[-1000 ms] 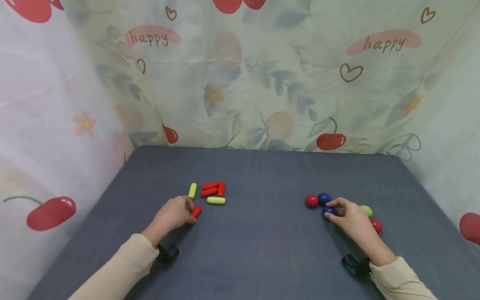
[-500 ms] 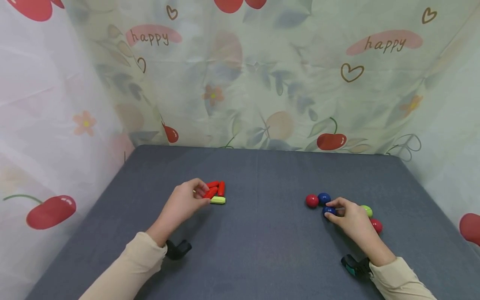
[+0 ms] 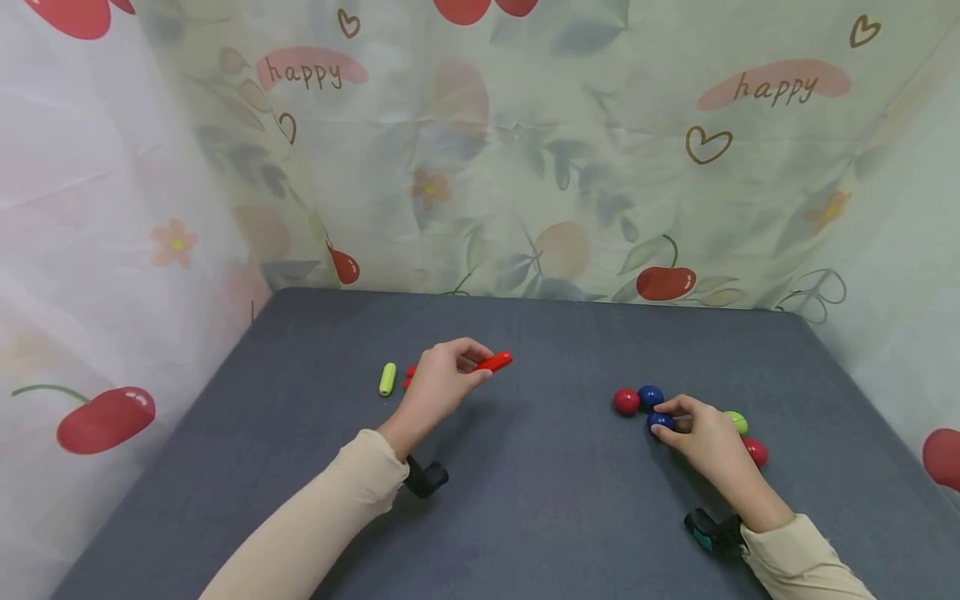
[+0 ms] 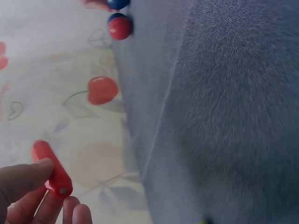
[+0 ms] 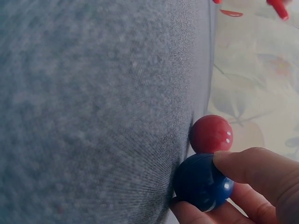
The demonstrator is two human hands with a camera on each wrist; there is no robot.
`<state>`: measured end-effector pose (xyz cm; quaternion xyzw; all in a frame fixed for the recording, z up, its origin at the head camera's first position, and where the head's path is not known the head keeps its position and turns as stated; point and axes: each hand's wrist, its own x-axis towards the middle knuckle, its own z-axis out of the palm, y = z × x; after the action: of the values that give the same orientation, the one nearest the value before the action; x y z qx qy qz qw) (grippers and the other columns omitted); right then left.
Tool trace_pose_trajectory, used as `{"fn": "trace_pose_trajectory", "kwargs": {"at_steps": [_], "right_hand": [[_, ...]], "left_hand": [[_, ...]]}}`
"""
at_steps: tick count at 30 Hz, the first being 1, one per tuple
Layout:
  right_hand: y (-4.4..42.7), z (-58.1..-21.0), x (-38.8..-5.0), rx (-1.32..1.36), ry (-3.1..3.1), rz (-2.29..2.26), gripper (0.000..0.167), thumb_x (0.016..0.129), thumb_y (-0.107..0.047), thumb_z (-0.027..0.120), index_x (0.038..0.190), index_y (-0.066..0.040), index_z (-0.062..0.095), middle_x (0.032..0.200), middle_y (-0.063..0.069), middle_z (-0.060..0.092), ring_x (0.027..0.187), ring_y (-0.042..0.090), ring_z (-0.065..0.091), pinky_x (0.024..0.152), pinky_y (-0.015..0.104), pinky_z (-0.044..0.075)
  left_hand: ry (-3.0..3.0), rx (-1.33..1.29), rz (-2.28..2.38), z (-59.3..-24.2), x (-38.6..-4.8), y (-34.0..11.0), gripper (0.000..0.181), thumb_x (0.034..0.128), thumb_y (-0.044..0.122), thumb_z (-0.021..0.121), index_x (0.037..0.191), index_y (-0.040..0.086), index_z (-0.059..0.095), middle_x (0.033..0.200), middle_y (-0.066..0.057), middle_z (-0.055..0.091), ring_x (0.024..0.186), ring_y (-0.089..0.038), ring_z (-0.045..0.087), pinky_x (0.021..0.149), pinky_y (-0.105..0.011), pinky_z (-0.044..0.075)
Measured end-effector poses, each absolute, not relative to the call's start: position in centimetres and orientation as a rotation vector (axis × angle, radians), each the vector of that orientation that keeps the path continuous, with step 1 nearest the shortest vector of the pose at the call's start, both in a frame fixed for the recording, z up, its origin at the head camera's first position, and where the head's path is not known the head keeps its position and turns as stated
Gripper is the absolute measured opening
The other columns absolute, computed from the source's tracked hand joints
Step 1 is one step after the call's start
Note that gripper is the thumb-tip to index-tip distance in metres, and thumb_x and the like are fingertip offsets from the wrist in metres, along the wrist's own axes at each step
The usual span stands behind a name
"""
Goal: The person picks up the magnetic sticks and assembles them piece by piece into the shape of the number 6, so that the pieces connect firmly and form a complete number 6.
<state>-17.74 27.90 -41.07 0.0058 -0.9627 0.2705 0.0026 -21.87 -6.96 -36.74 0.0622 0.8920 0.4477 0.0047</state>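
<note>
My left hand (image 3: 442, 379) pinches a short red stick with rounded ends (image 3: 495, 362) between thumb and fingers, held above the table. The left wrist view shows the same red stick (image 4: 52, 169) with the thumb across it. On the right, my right hand (image 3: 703, 440) grips a blue ball (image 3: 660, 422), which rests on the table. Close by are a red ball (image 3: 627, 401) and a second blue ball (image 3: 651, 397). A green ball (image 3: 737, 422) and another red ball (image 3: 756, 452) are partly hidden behind the right hand.
A yellow-green stick (image 3: 387, 379) lies at the left of the dark grey table (image 3: 540, 500). Ends of red sticks (image 3: 408, 382) peek out from behind the left hand, which covers the others. A patterned curtain (image 3: 525, 167) hangs behind the table.
My left hand has lifted the red stick and carried it right and away, over the other sticks to the table's middle. My right hand has stayed still on the blue ball.
</note>
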Motion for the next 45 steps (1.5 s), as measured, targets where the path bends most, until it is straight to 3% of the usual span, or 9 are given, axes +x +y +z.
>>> {"fn": "trace_pose_trajectory", "kwargs": {"at_steps": [9, 14, 23, 39, 45], "right_hand": [[27.9, -41.0, -17.8, 0.015, -3.027, 0.853, 0.033, 0.086, -0.024, 0.074, 0.111, -0.004, 0.066, 0.106, 0.023, 0.066, 0.083, 0.025, 0.062, 0.064, 0.034, 0.050], [27.8, -40.9, -17.6, 0.018, -3.019, 0.850, 0.031, 0.086, -0.022, 0.074, 0.110, -0.003, 0.066, 0.108, 0.025, 0.066, 0.085, 0.027, 0.064, 0.067, 0.039, 0.053], [27.6, -40.8, -17.6, 0.017, -3.010, 0.847, 0.030, 0.085, -0.020, 0.074, 0.109, -0.003, 0.066, 0.105, 0.024, 0.067, 0.081, 0.025, 0.062, 0.062, 0.030, 0.048], [27.7, -41.2, -17.7, 0.046, -2.985, 0.853, 0.026, 0.085, -0.018, 0.073, 0.107, -0.004, 0.067, 0.110, 0.027, 0.066, 0.088, 0.032, 0.067, 0.065, 0.038, 0.054], [27.7, -41.3, -17.7, 0.040, -2.988, 0.861, 0.027, 0.085, -0.018, 0.074, 0.107, -0.004, 0.067, 0.111, 0.027, 0.065, 0.089, 0.032, 0.067, 0.066, 0.038, 0.054]], "left_hand": [[2.709, 0.318, 1.212, -39.8, -24.3, -5.0, 0.018, 0.0853, 0.014, 0.075, 0.102, 0.018, 0.072, 0.099, 0.002, 0.068, 0.082, -0.013, 0.061, 0.066, -0.026, 0.051], [2.697, 0.349, 1.069, -40.7, -24.8, -4.5, 0.015, 0.0839, 0.013, 0.076, 0.098, 0.017, 0.073, 0.095, 0.002, 0.069, 0.081, -0.012, 0.059, 0.071, -0.027, 0.050], [2.697, 0.379, 0.981, -40.8, -24.8, -4.1, 0.012, 0.0822, 0.010, 0.077, 0.093, 0.016, 0.074, 0.092, 0.002, 0.070, 0.085, -0.013, 0.059, 0.079, -0.030, 0.050], [2.660, 0.352, 0.959, -41.0, -24.9, -4.3, 0.013, 0.0842, 0.014, 0.075, 0.096, 0.019, 0.075, 0.091, 0.001, 0.069, 0.077, -0.014, 0.056, 0.064, -0.025, 0.047], [2.622, 0.344, 1.004, -41.0, -25.0, -4.6, 0.018, 0.0830, 0.010, 0.076, 0.098, 0.020, 0.076, 0.098, -0.003, 0.069, 0.085, -0.016, 0.058, 0.068, -0.026, 0.049]]}}
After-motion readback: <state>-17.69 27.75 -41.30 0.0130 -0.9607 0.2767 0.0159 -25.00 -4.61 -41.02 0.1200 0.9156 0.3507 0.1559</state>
